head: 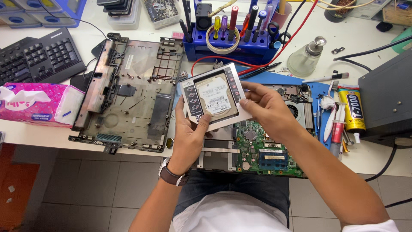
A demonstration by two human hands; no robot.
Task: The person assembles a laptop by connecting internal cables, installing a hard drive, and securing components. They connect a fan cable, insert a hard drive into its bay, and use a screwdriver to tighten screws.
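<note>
green circuit board [262, 150] lies on the table edge right under your wrists, and above it your left hand [191, 135] grips the silver drive caddy [214, 96] from below, thumb curled onto its near rim, while your right hand [264, 105] pinches its right edge with fingers closed on the frame. a hard drive [216, 96] sits in the caddy between your two thumbs, held tilted just off the desk. left of your fingers rests the dark laptop base shell [128, 90]; beyond your fingertips stands the blue tool rack [231, 43].
</note>
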